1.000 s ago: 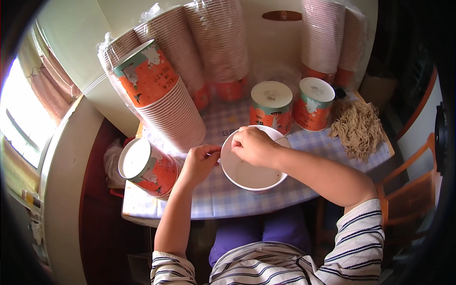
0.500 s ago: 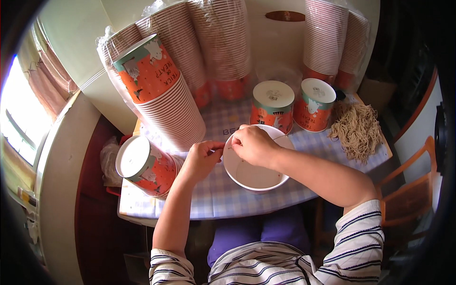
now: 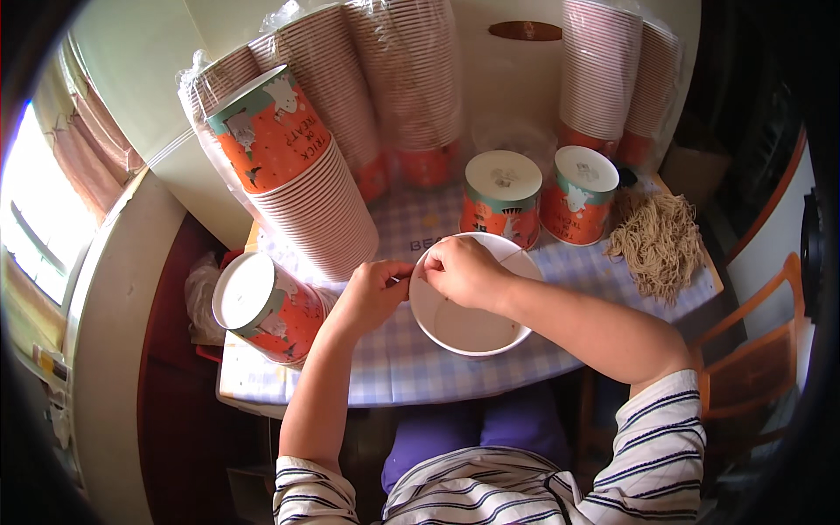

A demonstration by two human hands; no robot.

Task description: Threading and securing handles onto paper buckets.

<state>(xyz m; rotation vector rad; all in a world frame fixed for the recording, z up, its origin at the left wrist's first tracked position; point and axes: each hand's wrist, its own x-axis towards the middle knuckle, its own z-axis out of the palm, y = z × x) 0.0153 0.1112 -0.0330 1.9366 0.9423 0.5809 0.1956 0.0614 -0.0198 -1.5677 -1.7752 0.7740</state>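
A white-lined paper bucket [image 3: 477, 328] stands open end up on the table in front of me. My left hand [image 3: 374, 293] is closed at the outside of its left rim, thumb and forefinger together. Reaching in over the bucket, my right hand [image 3: 464, 271] has its fingers pinched against the inside of that same wall, opposite the left fingertips. What either hand's fingertips hold is too small to make out. A thin cord [image 3: 516, 253] shows at the bucket's upper right rim. To the right lies a heap of beige cords [image 3: 658, 245].
Two upturned orange buckets [image 3: 503, 197] stand behind. At the left are a tall leaning stack of buckets [image 3: 306, 192] and a shorter stack [image 3: 276, 306]. Several wrapped stacks [image 3: 407, 79] line the back. The checked cloth [image 3: 394, 372] covers the table; a wooden chair [image 3: 757, 350] is at right.
Both hands stay at the bucket's left rim, with only a slight shift of the right hand. The thin cord at the upper right rim looks a little different in position.
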